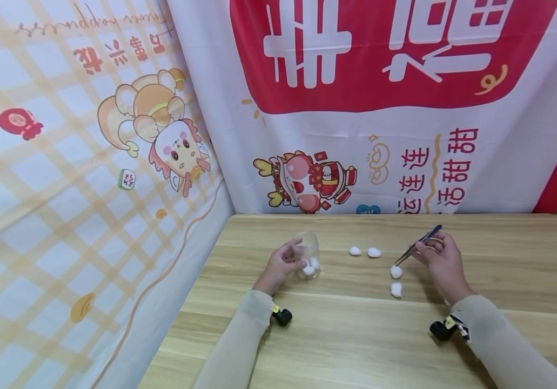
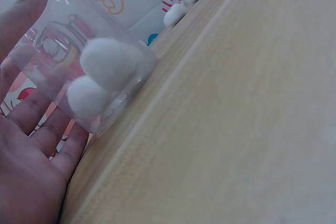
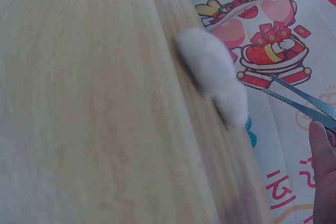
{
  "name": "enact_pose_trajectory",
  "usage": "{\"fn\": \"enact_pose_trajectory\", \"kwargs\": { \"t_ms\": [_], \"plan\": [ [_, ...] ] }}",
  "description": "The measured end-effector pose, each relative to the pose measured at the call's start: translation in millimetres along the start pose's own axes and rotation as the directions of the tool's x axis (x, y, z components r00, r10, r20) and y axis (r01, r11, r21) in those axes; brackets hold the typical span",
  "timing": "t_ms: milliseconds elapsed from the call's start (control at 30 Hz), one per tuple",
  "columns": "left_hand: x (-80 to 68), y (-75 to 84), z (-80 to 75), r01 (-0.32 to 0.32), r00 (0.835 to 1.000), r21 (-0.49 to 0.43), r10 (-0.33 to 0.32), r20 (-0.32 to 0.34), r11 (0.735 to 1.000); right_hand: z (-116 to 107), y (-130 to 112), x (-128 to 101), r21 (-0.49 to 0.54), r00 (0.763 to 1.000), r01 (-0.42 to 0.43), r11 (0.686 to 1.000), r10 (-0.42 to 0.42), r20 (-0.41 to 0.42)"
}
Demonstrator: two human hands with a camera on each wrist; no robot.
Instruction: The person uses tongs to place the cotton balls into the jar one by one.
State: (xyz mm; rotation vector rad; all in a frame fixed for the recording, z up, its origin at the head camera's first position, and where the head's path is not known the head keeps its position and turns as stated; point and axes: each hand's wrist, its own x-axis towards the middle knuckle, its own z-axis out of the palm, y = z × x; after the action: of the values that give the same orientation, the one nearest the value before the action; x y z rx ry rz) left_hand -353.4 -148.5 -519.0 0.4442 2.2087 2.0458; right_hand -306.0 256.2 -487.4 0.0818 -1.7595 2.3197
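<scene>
A wooden table (image 1: 336, 346) is filling the frame's bottom. Near the middle, the left hand (image 1: 282, 266) is gripping a clear cup (image 1: 310, 248). At lower right, the right hand (image 1: 445, 266) is pinching tweezers (image 1: 420, 243), tips apart by a cotton ball (image 1: 396, 272), probably light and squishy, best held round its middle.

The cup (image 1: 306, 254) is clear and see-through, upright on the tabletop (image 1: 336, 340), held at its side by the left fingers (image 1: 286, 252); at least two white cotton balls (image 2: 107, 64) lie bunched at its bottom. Four more sit outside, soft and slightly uneven: two side by side right of the cup, and two farther right, one nearer the person. The slim metal tweezers (image 1: 411, 250), held by the right fingers (image 1: 445, 244), slant downward, tips apart, at the farther of that pair; contact is unclear.
</scene>
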Motion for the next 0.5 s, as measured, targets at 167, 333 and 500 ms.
{"fn": "enact_pose_trajectory", "kwargs": {
  "t_ms": [167, 333, 500],
  "plan": [
    [-2.7, 6.6, -0.6, 0.021, 1.000, -0.003, -0.021, 0.020, 1.000, -3.4, 6.3, 2.2, -0.046, 0.999, -0.016, 0.999, 0.015, -0.036],
    [-10.4, 23.0, 1.8, 0.016, 0.999, 0.020, -0.016, 0.028, 1.000, -7.0, 11.6, 5.6, -0.062, 0.999, -0.016, 0.998, 0.013, -0.049],
    [-12.1, 27.2, 2.9, 0.006, 1.000, 0.017, -0.007, 0.027, 1.000, -9.9, 15.2, 7.5, -0.048, 0.998, -0.013, 0.999, 0.010, -0.062]
  ]
}}
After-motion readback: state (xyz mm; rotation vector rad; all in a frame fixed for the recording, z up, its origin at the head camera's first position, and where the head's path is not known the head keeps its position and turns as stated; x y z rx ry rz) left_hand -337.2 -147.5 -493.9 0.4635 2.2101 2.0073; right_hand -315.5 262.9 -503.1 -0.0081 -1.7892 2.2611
